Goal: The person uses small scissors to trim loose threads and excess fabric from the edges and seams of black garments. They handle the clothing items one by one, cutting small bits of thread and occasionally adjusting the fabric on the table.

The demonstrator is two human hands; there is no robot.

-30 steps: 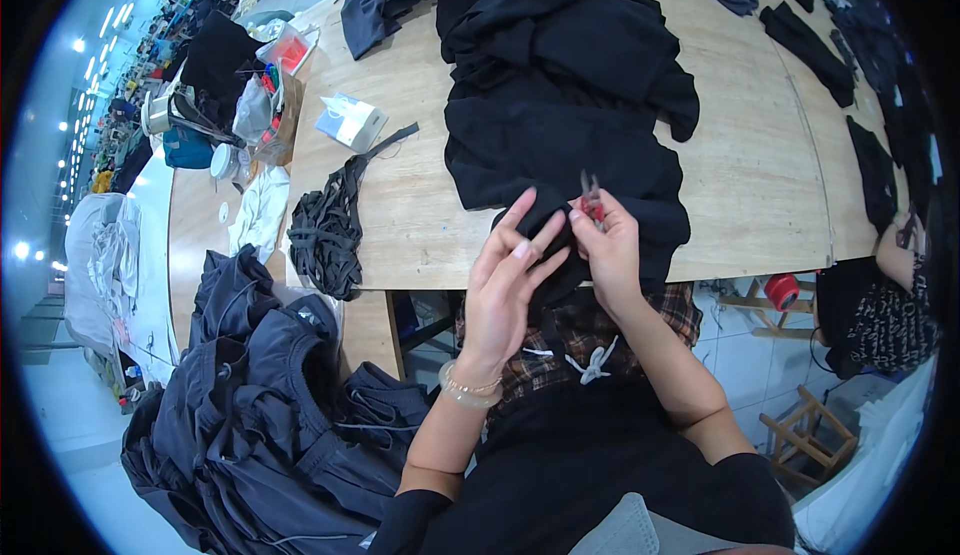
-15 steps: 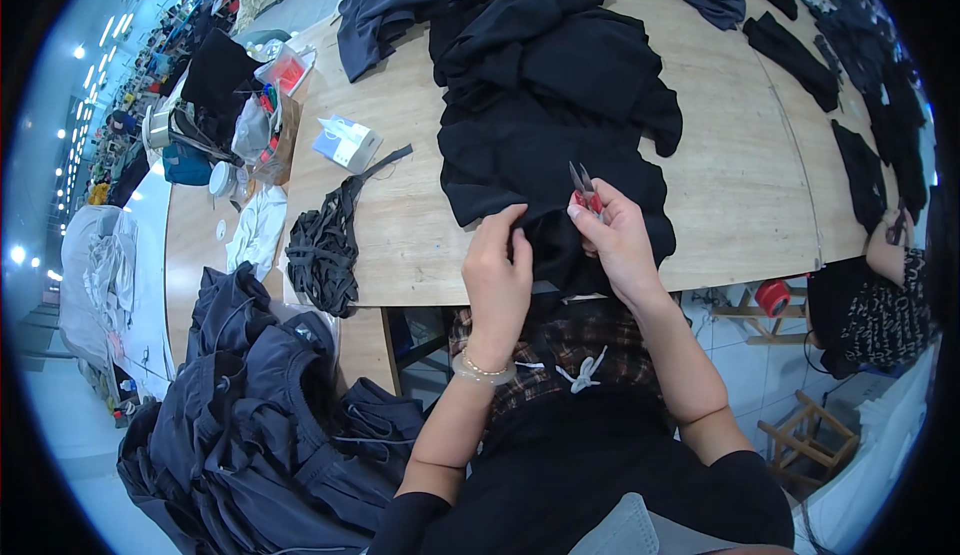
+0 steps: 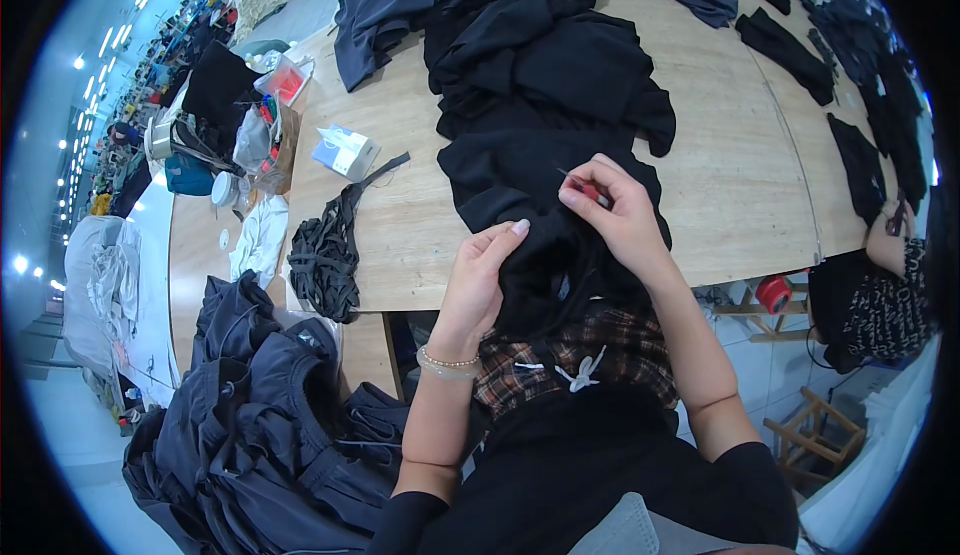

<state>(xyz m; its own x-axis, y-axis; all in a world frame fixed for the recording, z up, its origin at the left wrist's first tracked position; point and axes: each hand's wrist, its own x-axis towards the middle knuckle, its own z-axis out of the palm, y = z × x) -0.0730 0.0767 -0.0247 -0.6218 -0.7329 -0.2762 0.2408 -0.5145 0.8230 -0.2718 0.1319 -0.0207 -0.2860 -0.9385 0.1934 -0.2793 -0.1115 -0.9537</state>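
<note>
A black garment (image 3: 545,180) lies over the table's near edge, its front part hanging toward my lap. My left hand (image 3: 483,273) grips a fold of its fabric between thumb and fingers. In my right hand (image 3: 622,205) is a pair of small red-handled thread snips (image 3: 590,191), partly covered by my fingers, with the dark blades pointing away to the left over the cloth. The right hand is just right of the fold and slightly farther off than the left.
More black garments (image 3: 560,60) are heaped beyond. Dark strips (image 3: 325,260), a tissue box (image 3: 346,153) and a bag of supplies (image 3: 270,145) lie to the left. Grey-blue garments (image 3: 250,405) pile up at lower left. At far right, another person's arm (image 3: 885,245) rests near dark pieces.
My left hand has come nearer and slightly left, lifting a fold of the black fabric. The snips have turned in my right hand, their blades now pointing more to the left.
</note>
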